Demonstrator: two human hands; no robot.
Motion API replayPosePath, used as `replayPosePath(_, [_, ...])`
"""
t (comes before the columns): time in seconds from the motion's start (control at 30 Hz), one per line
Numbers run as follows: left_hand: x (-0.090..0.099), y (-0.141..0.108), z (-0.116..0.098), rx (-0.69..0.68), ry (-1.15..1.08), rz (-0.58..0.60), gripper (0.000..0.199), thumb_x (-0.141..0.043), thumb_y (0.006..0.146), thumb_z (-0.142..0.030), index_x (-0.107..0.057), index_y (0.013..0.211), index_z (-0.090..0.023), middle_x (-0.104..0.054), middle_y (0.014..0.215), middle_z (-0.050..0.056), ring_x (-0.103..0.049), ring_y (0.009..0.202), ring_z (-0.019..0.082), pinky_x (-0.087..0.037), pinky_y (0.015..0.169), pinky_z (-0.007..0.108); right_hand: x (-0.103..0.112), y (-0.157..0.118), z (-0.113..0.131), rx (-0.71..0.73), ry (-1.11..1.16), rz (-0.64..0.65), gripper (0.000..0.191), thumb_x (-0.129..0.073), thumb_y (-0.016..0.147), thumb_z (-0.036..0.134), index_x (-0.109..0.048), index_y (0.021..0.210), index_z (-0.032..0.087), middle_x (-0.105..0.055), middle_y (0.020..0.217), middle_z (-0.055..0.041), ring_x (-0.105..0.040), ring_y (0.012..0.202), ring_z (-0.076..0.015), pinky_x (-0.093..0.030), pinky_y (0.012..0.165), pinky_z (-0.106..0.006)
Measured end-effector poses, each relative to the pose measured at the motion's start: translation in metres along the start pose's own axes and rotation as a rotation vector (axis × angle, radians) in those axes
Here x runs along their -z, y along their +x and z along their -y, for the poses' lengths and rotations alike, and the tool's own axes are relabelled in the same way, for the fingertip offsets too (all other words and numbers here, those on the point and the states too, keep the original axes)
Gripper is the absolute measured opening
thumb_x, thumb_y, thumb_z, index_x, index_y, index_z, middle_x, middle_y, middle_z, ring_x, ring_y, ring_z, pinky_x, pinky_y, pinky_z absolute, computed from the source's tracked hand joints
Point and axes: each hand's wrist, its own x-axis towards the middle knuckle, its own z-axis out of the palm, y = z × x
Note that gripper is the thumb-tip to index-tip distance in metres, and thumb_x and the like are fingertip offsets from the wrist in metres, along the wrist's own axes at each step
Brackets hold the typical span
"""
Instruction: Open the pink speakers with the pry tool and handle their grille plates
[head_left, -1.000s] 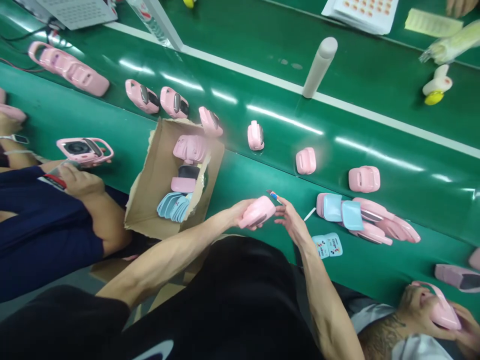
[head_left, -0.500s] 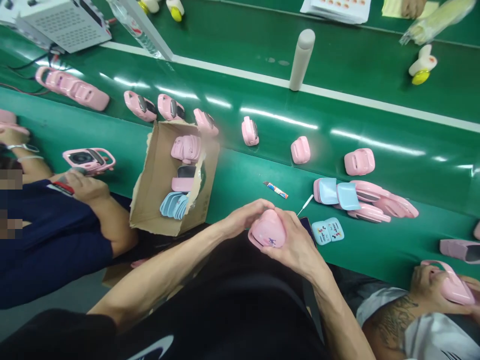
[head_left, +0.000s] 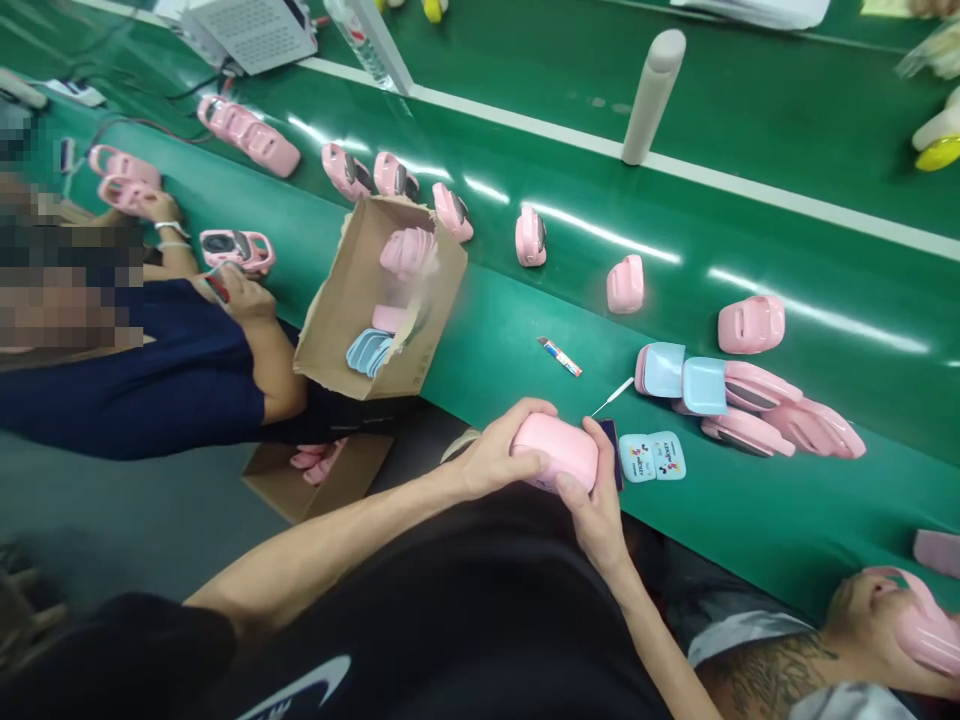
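Note:
Both of my hands grip a rounded, glossy pink plastic housing (head_left: 559, 445) just in front of my body at the bench edge. My left hand (head_left: 504, 450) is wrapped round its left end, thumb on the near face. At the other end, my right hand (head_left: 596, 495) is closed on it, with the thumb along the lower side. Right of my hands lie two light-blue printed panels (head_left: 652, 456) beside a dark flat object (head_left: 611, 450). Just beyond are a thin white-handled tool (head_left: 616, 394) and a small utility knife (head_left: 559, 356).
A cardboard box (head_left: 330, 330) with pink and blue parts tilts at the bench edge on the left. Pink housings (head_left: 784, 410) with blue covers (head_left: 705, 386) lie to the right. A white cylinder (head_left: 655, 97) stands behind. Co-workers (head_left: 172, 335) sit on both sides, holding pink parts.
The pink housing has been turned in my hands, so a broad smooth side faces up instead of the narrow printed end. My view has swung left, shifting the bench contents rightward.

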Motion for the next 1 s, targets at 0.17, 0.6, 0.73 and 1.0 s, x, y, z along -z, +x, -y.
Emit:
replayPosePath(0.17, [-0.014,-0.009,-0.012,-0.030,0.074,-0.061,0.065,-0.068,0.079,-0.057,-0.057,0.133,-0.022,-0.066,0.126,0.009,-0.063,0.106,0.030,-0.052,0.091,0.041,0.000,0.004,-0.006,0.045,0.076,-0.042,0.076,-0.076,0.086,0.058,-0.053,0.151,0.028,-0.058,0.148,-0.0103,-0.062,0.129,-0.0337,-0.053,0.110,-0.052])
replayPosePath(0.6, [0.048,-0.003,0.007,0.017,0.023,0.206,0.078,-0.082,0.081,-0.060,-0.054,0.144,-0.025,-0.064,0.134,0.010,-0.065,0.114,0.029,-0.056,0.090,0.039,-0.053,0.006,-0.017,0.005,0.184,-0.120,0.070,-0.070,0.087,0.054,-0.055,0.150,0.028,-0.059,0.151,-0.0093,-0.059,0.135,-0.0352,-0.050,0.115,-0.055])
replayPosePath(0.73, [0.085,-0.004,0.017,0.012,-0.016,0.250,0.075,-0.085,0.079,-0.057,-0.059,0.140,-0.025,-0.066,0.128,0.008,-0.065,0.110,0.028,-0.056,0.087,0.037,-0.092,0.004,-0.016,0.010,0.238,-0.164,0.080,-0.068,0.085,0.052,-0.049,0.158,0.026,-0.061,0.151,-0.0111,-0.061,0.135,-0.0370,-0.052,0.114,-0.057])
replayPosePath(1.0, [0.121,-0.001,0.040,0.034,-0.095,0.324,0.072,-0.084,0.075,-0.055,-0.060,0.135,-0.025,-0.068,0.120,0.007,-0.064,0.105,0.027,-0.055,0.081,0.034,-0.143,0.002,-0.016,-0.013,0.055,-0.373,0.067,-0.061,0.084,0.044,-0.058,0.149,0.026,-0.066,0.138,-0.0084,-0.064,0.123,-0.0337,-0.056,0.106,-0.052])
